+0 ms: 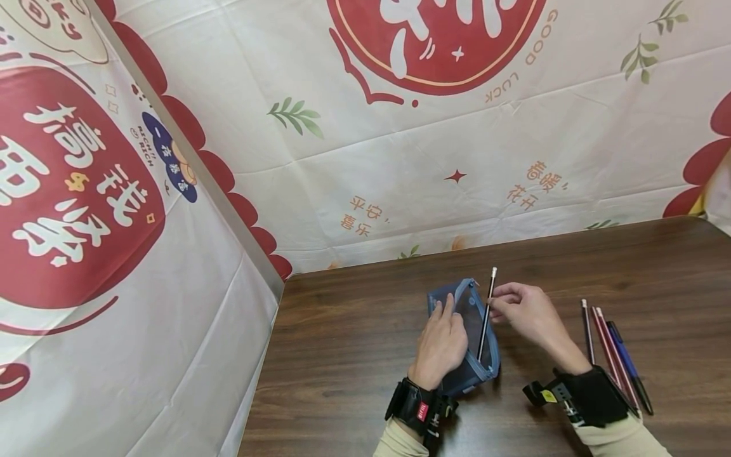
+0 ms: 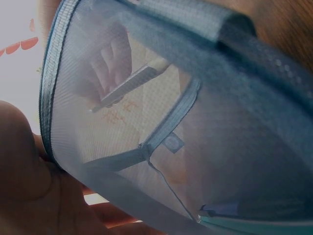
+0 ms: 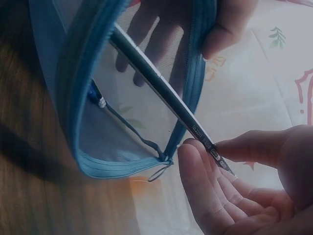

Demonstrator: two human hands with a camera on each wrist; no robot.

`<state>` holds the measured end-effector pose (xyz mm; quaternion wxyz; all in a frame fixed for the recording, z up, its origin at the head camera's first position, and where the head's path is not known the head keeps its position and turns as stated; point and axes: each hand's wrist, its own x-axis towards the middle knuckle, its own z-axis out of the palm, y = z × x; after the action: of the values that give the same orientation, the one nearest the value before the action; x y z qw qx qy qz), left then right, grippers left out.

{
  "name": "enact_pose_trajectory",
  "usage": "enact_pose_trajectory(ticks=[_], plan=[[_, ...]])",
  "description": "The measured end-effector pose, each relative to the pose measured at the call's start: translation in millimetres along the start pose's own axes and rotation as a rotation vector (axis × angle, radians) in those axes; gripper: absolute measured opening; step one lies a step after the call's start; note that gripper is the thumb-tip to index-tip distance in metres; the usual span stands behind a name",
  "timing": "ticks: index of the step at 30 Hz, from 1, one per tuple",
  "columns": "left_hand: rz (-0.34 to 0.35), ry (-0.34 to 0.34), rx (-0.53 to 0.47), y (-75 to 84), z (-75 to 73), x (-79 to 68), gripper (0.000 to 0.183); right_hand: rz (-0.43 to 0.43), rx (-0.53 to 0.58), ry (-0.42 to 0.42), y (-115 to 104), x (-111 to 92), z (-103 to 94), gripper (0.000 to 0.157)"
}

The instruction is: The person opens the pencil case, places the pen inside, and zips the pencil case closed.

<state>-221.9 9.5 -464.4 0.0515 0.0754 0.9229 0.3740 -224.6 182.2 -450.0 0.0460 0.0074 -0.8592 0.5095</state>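
A blue mesh pencil case (image 1: 457,383) stands with its zipped mouth open on the table. My left hand (image 1: 442,346) grips its left wall; in the right wrist view the fingers (image 3: 151,46) show through the mesh and the thumb is outside. My right hand (image 1: 528,314) pinches a dark pencil (image 3: 159,85) near its upper end between thumb and fingers. The pencil slants into the case's mouth, its lower end inside. A teal item (image 2: 254,225) and a dark blue one lie in the case, mostly hidden.
Right of the case, partly under my right wrist, lie a dark pencil (image 1: 587,327), red pencils (image 1: 606,343) and a blue pen (image 1: 625,358). The brown wooden table (image 1: 342,355) meets a printed white cloth (image 1: 400,171) at the back and left.
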Motion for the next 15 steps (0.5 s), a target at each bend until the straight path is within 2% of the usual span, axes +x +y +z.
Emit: enact_pose_trajectory(ticks=[6,15], plan=[[0.006,0.003,0.009,0.2,0.3,-0.2,0.050,0.022,0.020,-0.044,4.6,1.3,3.5,0.032],[0.014,-0.002,0.019,-0.4,0.9,-0.6,0.050,-0.002,0.005,-0.071,6.7,1.4,3.2,0.032]])
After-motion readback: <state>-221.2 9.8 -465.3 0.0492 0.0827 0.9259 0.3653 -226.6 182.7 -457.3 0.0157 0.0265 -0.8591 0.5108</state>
